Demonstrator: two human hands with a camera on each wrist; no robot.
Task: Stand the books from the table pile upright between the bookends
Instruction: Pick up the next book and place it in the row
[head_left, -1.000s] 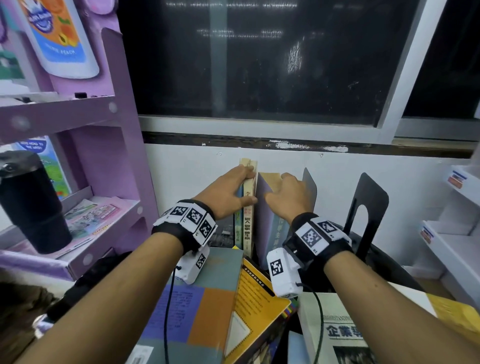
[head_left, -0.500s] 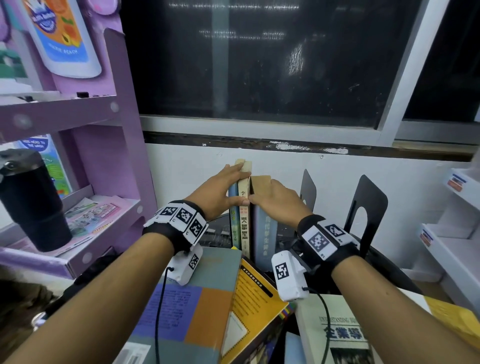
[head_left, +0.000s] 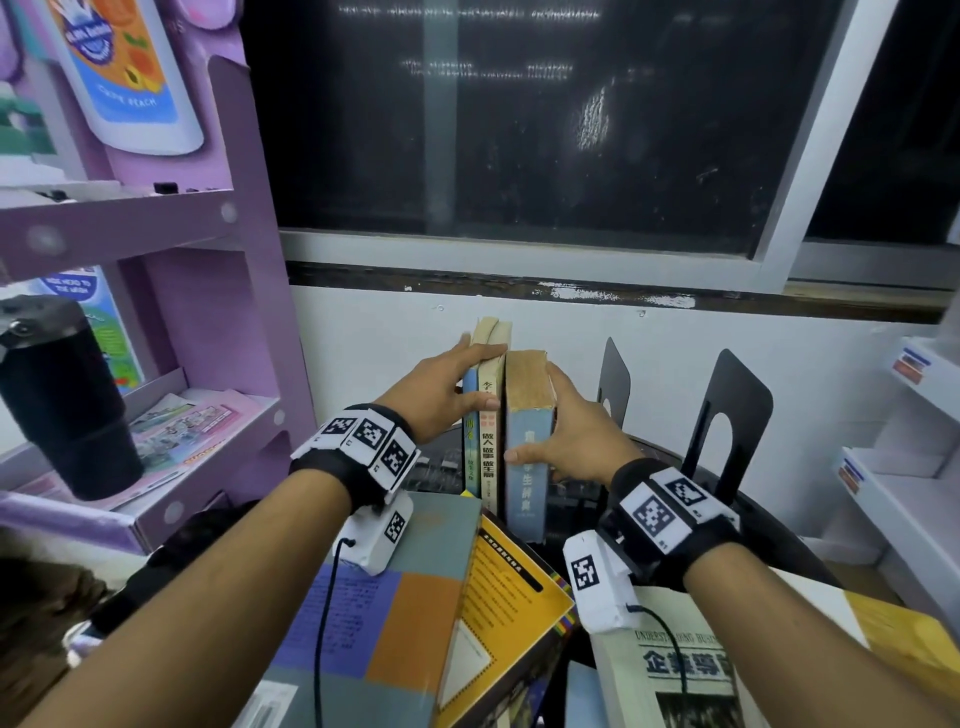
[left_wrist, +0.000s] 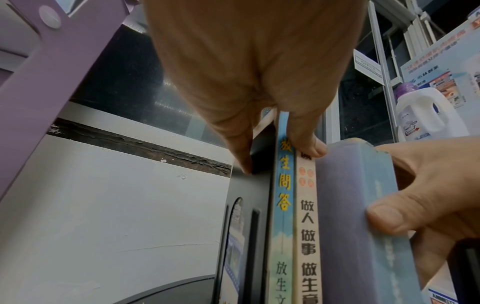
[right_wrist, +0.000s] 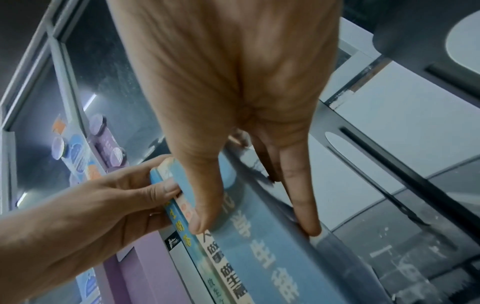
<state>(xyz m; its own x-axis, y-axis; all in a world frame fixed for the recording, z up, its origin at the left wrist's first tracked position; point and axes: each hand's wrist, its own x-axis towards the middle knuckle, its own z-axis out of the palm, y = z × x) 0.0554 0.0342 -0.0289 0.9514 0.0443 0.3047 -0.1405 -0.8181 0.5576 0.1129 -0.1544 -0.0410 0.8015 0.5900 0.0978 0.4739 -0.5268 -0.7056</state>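
Three books stand upright near the wall: a thin blue book (head_left: 470, 452), a cream book (head_left: 488, 447) and a thick blue book (head_left: 527, 457). My left hand (head_left: 475, 374) grips the two thin ones, fingers along their left side and thumb on the cream spine (left_wrist: 306, 226). My right hand (head_left: 535, 415) grips the thick blue book (right_wrist: 259, 236), thumb on its spine and fingers down its right cover. A black bookend (left_wrist: 249, 205) stands against the left of the row. Two more black bookends (head_left: 613, 379) (head_left: 727, 415) stand free to the right. The pile lies in front: a grey patchwork book (head_left: 374, 613), a yellow book (head_left: 514, 592) and a white book (head_left: 670, 675).
A purple shelf unit (head_left: 234, 291) with a black tumbler (head_left: 62, 400) stands at the left. White shelves (head_left: 904, 499) stand at the right. The white wall (head_left: 363, 343) is right behind the books. The round black table (head_left: 774, 540) shows beside the right bookends.
The thick blue book went from leaning away to standing upright against the cream book. My right hand slid from its top down to its right side. My left hand kept its hold.
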